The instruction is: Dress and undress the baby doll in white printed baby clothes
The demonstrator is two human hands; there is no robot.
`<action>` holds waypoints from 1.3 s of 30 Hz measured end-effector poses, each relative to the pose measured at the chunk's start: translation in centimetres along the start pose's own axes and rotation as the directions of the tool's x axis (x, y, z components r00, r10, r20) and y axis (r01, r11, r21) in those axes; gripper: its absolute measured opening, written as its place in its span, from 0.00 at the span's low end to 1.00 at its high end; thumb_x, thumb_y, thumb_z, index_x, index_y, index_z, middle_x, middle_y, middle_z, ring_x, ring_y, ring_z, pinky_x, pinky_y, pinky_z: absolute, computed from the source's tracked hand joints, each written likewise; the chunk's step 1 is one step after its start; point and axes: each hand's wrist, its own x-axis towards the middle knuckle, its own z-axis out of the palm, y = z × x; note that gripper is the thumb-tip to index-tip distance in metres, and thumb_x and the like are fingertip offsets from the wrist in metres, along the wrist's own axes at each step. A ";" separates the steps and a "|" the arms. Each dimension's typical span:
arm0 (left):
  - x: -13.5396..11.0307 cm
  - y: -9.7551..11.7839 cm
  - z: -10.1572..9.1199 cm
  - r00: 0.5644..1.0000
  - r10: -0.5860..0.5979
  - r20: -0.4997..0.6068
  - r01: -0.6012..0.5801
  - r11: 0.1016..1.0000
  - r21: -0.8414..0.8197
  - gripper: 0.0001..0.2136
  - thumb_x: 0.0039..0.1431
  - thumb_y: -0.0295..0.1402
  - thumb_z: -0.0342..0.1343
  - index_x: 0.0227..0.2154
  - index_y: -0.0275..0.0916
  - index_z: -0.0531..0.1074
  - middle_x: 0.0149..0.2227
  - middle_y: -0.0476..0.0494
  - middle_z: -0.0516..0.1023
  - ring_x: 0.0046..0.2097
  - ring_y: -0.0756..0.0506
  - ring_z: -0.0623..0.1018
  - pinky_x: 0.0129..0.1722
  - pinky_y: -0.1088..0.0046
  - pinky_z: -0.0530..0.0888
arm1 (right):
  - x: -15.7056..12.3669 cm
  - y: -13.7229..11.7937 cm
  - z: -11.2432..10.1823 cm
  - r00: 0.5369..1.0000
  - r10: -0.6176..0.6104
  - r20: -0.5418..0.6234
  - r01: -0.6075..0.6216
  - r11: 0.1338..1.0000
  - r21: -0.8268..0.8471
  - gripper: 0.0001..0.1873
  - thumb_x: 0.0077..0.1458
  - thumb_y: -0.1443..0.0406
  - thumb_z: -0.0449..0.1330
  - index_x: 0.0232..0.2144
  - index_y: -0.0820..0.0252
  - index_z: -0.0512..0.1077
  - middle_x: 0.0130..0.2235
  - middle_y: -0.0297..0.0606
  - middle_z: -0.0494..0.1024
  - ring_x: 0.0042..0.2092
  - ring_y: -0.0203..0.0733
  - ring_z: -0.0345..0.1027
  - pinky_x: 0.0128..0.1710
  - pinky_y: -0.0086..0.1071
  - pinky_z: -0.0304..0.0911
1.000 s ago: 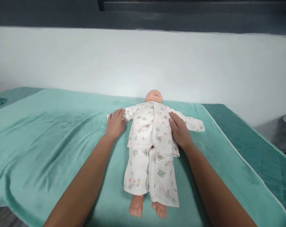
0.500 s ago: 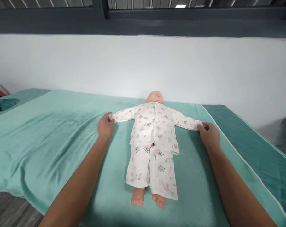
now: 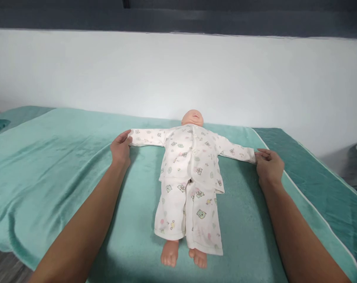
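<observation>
A baby doll (image 3: 192, 116) lies on its back with its feet towards me. It wears a white printed pajama top (image 3: 190, 153) and matching pants (image 3: 172, 208); its bare feet (image 3: 170, 253) stick out below the hems. My left hand (image 3: 121, 148) is closed on the cuff of the sleeve (image 3: 147, 137) at the left. At the other side my right hand (image 3: 269, 165) pinches the cuff of the right-hand sleeve (image 3: 237, 152). Both sleeves are stretched outwards. No doll hands show at the cuffs.
A light green blanket (image 3: 63, 157) covers the surface under the doll, with folds at the left. Darker green cloth (image 3: 314, 177) lies along the right. Behind stands a white wall (image 3: 178, 70) below a dark frame (image 3: 178, 17). Wooden floor (image 3: 4, 267) shows at lower left.
My left hand has moved outwards to the left and slightly up, pulling its sleeve straighter. My right hand has shifted a little to the right with its cuff. The view has tilted down slightly.
</observation>
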 end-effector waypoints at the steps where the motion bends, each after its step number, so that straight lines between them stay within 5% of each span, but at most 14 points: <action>1: 0.3 -0.2 0.0 1.000 0.004 -0.005 -0.004 1.000 -0.003 0.19 0.45 0.28 0.61 0.44 0.39 0.79 0.46 0.41 0.82 0.41 0.46 0.80 0.42 0.70 0.77 | 0.1 0.2 -0.2 1.000 0.012 -0.017 -0.012 1.000 0.025 0.18 0.48 0.62 0.57 0.41 0.61 0.75 0.37 0.48 0.80 0.33 0.45 0.72 0.33 0.38 0.66; 7: 0.8 -1.3 0.2 0.998 0.034 -0.047 -0.020 0.961 0.274 0.21 0.46 0.24 0.55 0.45 0.36 0.79 0.39 0.43 0.82 0.43 0.42 0.80 0.48 0.62 0.77 | -0.9 -1.1 -1.1 0.994 -0.045 -0.096 0.041 0.998 -0.043 0.11 0.50 0.65 0.57 0.36 0.60 0.75 0.40 0.50 0.79 0.35 0.46 0.69 0.42 0.42 0.65; 10: 0.2 -1.0 -0.1 0.991 0.132 0.000 -0.119 0.888 0.443 0.21 0.48 0.23 0.52 0.46 0.34 0.78 0.48 0.39 0.79 0.52 0.38 0.78 0.56 0.60 0.73 | -3.1 -3.2 -0.8 0.978 -0.187 -0.091 0.174 0.975 -0.136 0.13 0.53 0.64 0.54 0.38 0.59 0.75 0.42 0.47 0.78 0.37 0.45 0.68 0.44 0.42 0.64; 14: -2.7 0.7 -0.3 0.948 0.304 0.093 -0.303 0.773 0.557 0.19 0.53 0.24 0.49 0.46 0.38 0.77 0.57 0.38 0.74 0.60 0.39 0.72 0.56 0.65 0.72 | -7.1 -6.0 -0.2 0.945 -0.199 0.260 0.204 0.979 0.008 0.14 0.58 0.55 0.56 0.39 0.58 0.72 0.34 0.39 0.76 0.33 0.42 0.67 0.36 0.36 0.64; 17: -6.7 2.3 -0.4 0.914 0.317 0.254 -0.405 0.749 0.524 0.18 0.57 0.28 0.48 0.48 0.40 0.76 0.52 0.39 0.76 0.54 0.41 0.76 0.51 0.65 0.75 | -10.2 -7.3 -0.5 0.808 -0.236 0.540 0.275 0.961 0.008 0.12 0.60 0.54 0.56 0.37 0.56 0.71 0.32 0.36 0.75 0.33 0.42 0.67 0.35 0.36 0.62; 20: -11.1 3.7 -1.2 0.794 0.210 0.570 -0.510 0.740 0.438 0.15 0.60 0.29 0.47 0.44 0.42 0.76 0.50 0.42 0.79 0.52 0.43 0.77 0.54 0.65 0.73 | -13.3 -7.8 -1.6 0.686 -0.304 0.661 0.424 0.905 -0.024 0.11 0.63 0.57 0.54 0.31 0.55 0.70 0.35 0.39 0.75 0.36 0.45 0.69 0.37 0.38 0.60; 22: -13.7 4.3 -2.1 0.662 0.134 0.737 -0.570 0.729 0.380 0.14 0.61 0.28 0.46 0.40 0.43 0.76 0.48 0.43 0.80 0.51 0.42 0.77 0.56 0.62 0.72 | -15.3 -7.9 -2.8 0.700 -0.322 0.637 0.448 0.893 -0.041 0.12 0.64 0.58 0.54 0.31 0.55 0.70 0.36 0.40 0.75 0.37 0.46 0.69 0.38 0.39 0.61; 24: -15.8 4.7 -3.4 0.612 0.102 0.785 -0.592 0.717 0.369 0.13 0.62 0.28 0.45 0.37 0.43 0.76 0.47 0.42 0.80 0.50 0.42 0.77 0.54 0.60 0.72 | -17.4 -8.0 -4.2 0.747 -0.305 0.591 0.394 0.919 -0.024 0.10 0.64 0.58 0.54 0.35 0.55 0.71 0.40 0.42 0.76 0.38 0.46 0.70 0.39 0.40 0.63; 27: -18.3 5.2 -5.4 0.669 0.101 0.737 -0.549 0.736 0.397 0.11 0.63 0.28 0.46 0.35 0.43 0.74 0.46 0.41 0.79 0.49 0.41 0.77 0.51 0.59 0.72 | -20.3 -8.1 -6.6 0.771 -0.295 0.565 0.292 0.951 0.098 0.09 0.64 0.58 0.56 0.42 0.54 0.71 0.48 0.43 0.75 0.43 0.47 0.71 0.43 0.40 0.66; 29: -19.9 5.6 -6.8 0.684 0.065 0.727 -0.488 0.782 0.389 0.10 0.64 0.29 0.47 0.37 0.44 0.74 0.46 0.42 0.79 0.49 0.41 0.77 0.51 0.58 0.72 | -22.3 -8.0 -8.1 0.729 -0.326 0.602 0.259 0.945 0.198 0.08 0.63 0.59 0.58 0.43 0.52 0.70 0.50 0.43 0.74 0.48 0.48 0.71 0.45 0.39 0.67; 33: -23.5 6.1 -8.6 0.626 0.000 0.780 -0.419 0.843 0.336 0.13 0.62 0.27 0.51 0.47 0.45 0.73 0.51 0.42 0.76 0.54 0.41 0.74 0.56 0.58 0.70 | -25.5 -7.3 -9.4 0.623 -0.424 0.658 0.321 0.905 0.279 0.14 0.60 0.63 0.62 0.48 0.51 0.69 0.52 0.42 0.73 0.53 0.47 0.69 0.52 0.40 0.67; 36: -25.4 5.9 -8.7 0.619 0.049 0.784 -0.476 0.817 0.326 0.18 0.59 0.24 0.54 0.51 0.46 0.70 0.53 0.42 0.75 0.56 0.41 0.73 0.56 0.58 0.68 | -26.9 -7.0 -8.7 0.683 -0.438 0.585 0.390 0.895 0.215 0.16 0.58 0.68 0.62 0.48 0.51 0.69 0.49 0.41 0.74 0.51 0.47 0.70 0.50 0.41 0.67; 39: -26.2 5.8 -8.0 0.688 0.095 0.720 -0.485 0.799 0.357 0.11 0.60 0.24 0.54 0.45 0.43 0.71 0.46 0.44 0.76 0.49 0.42 0.75 0.52 0.61 0.68 | -27.2 -8.0 -8.0 0.733 -0.410 0.543 0.341 0.912 0.228 0.10 0.59 0.71 0.58 0.42 0.53 0.70 0.42 0.38 0.75 0.43 0.42 0.71 0.42 0.36 0.67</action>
